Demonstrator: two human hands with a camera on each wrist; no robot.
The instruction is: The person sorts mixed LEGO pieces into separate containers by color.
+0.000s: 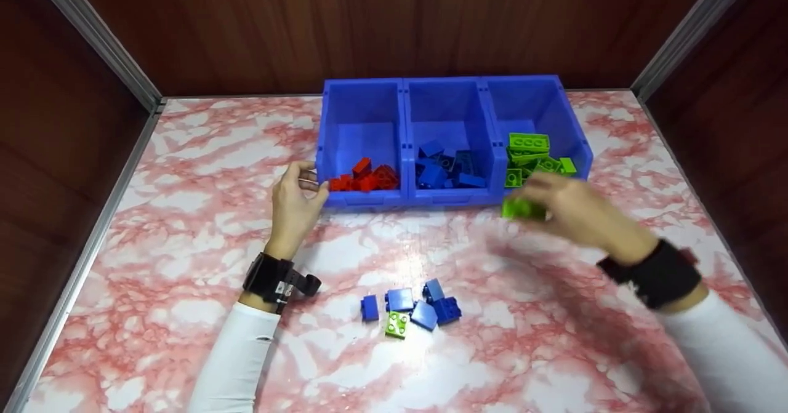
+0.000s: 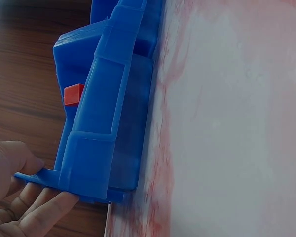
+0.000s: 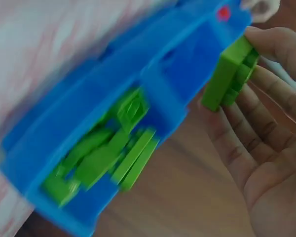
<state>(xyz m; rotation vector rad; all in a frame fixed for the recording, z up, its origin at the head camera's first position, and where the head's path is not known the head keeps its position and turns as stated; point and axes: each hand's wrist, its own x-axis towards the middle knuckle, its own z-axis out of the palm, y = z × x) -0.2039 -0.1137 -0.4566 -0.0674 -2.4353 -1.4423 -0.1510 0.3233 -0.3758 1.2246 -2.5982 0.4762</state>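
My left hand (image 1: 297,200) grips the left edge of a blue three-compartment bin (image 1: 369,199). In the left wrist view, the thumb lies on one side of the bin's side wall (image 2: 52,176) and the fingers on the other. My right hand (image 1: 582,213), blurred in the head view, pinches a green toy brick (image 3: 221,79) between thumb and fingers. That brick is by the front of the right compartment, where more green bricks (image 1: 528,142) lie heaped. Red bricks (image 1: 364,179) fill the bottom of the left compartment, and blue bricks (image 1: 434,174) that of the middle one.
On the marbled tabletop (image 1: 184,247), nearer than the bin, lie several loose blue bricks (image 1: 423,315) and one green brick (image 1: 396,325). Dark wooden panels (image 1: 394,25) enclose the table at the back and both sides.
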